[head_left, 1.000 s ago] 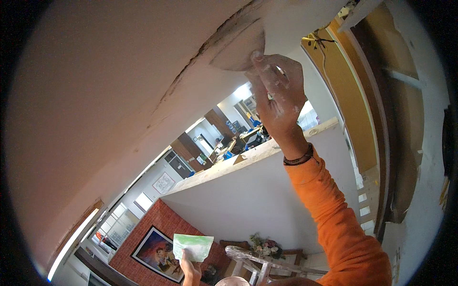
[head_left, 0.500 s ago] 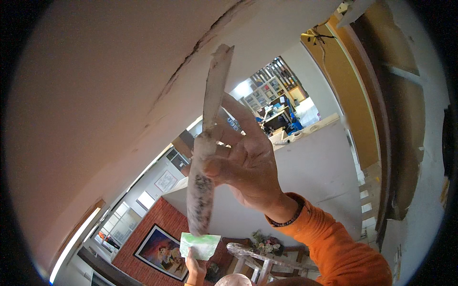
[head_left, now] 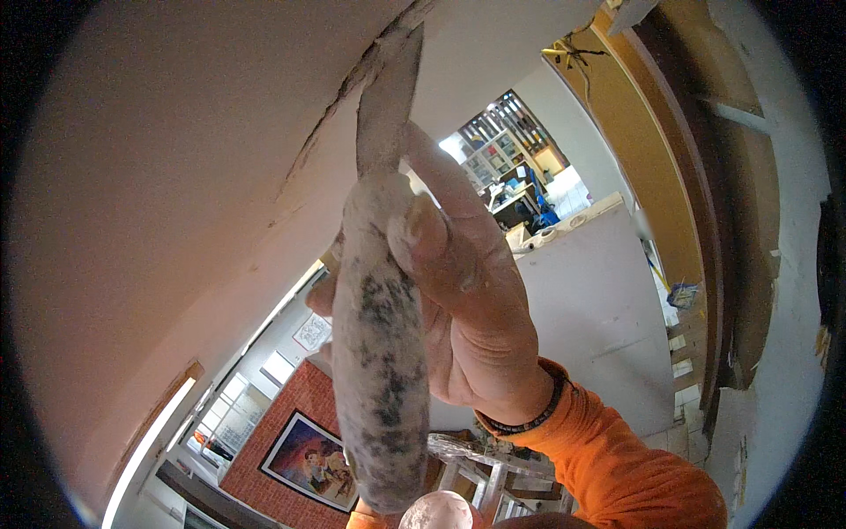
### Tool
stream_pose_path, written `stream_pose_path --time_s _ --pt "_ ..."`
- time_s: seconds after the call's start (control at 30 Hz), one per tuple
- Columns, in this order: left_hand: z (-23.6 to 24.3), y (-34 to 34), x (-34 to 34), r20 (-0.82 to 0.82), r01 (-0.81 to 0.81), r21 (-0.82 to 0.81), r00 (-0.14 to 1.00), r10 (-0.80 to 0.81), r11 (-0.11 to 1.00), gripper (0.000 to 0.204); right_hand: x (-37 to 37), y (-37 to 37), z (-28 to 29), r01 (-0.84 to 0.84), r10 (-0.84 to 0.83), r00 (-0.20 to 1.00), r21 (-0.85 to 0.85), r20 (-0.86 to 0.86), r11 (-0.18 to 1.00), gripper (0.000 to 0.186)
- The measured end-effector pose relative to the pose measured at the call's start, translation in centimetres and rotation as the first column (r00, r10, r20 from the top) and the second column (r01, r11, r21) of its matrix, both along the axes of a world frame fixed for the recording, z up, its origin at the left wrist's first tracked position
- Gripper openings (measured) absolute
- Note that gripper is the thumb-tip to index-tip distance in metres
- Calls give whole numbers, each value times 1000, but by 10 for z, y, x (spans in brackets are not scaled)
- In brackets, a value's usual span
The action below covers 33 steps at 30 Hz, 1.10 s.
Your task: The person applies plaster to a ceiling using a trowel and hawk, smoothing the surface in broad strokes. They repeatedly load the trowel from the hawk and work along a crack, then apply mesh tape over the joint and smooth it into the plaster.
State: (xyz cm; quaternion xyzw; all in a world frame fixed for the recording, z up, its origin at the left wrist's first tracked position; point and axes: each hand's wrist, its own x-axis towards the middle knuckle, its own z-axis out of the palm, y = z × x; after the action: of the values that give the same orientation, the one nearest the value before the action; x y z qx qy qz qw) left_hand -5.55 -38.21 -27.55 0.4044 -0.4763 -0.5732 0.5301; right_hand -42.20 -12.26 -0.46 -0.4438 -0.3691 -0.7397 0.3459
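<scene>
My right hand (head_left: pixel 480 309), in an orange sleeve, grips a putty knife (head_left: pixel 383 344) by its pale handle, which has dark smudges. The thumb lies along the top of the handle, and the fingers wrap behind it. The knife's blade points up, its tip at a dark crack (head_left: pixel 339 110) in the pale ceiling; contact looks likely but is hard to confirm. Some pale filler shows along the crack beside the blade. Of my left arm only a bit of orange sleeve (head_left: pixel 363 520) shows at the lower edge; the knife handle hides the hand.
Below stands a metal stepladder (head_left: pixel 493 485). A framed picture (head_left: pixel 308 463) hangs on a red brick wall (head_left: pixel 280 401). A pale partition (head_left: pixel 599 326) has rolls on its top ledge. Loose wires (head_left: pixel 577 57) hang at the upper right, near a brown wooden beam (head_left: pixel 679 159).
My right hand has raised the putty knife, and its tip has reached the crack. The handle now looms larger. My left hand with the pale green sheet has gone out of sight behind it.
</scene>
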Motion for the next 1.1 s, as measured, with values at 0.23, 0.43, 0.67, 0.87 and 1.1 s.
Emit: stream_pose_path --time_s 0.23,0.43,0.67,0.87,1.1 --pt "-7 -21 29 -96 -132 11 987 132 991 38 10 12 7 -107 105 989 13 105 994 85" --pt "-6 -14 15 -142 -179 50 973 184 983 41 16 24 12 -83 70 989 98 129 992 90" --pt "10 10 1 -92 -84 -128 993 73 988 42 28 32 26 -142 135 984 62 112 988 87" --pt "16 14 -2 -141 -156 -57 979 146 986 43 26 34 23 -113 106 992 91 74 989 85" --pt "4 1 13 -181 52 -77 981 -66 996 55 28 36 -9 -21 51 990 219 -130 975 91"
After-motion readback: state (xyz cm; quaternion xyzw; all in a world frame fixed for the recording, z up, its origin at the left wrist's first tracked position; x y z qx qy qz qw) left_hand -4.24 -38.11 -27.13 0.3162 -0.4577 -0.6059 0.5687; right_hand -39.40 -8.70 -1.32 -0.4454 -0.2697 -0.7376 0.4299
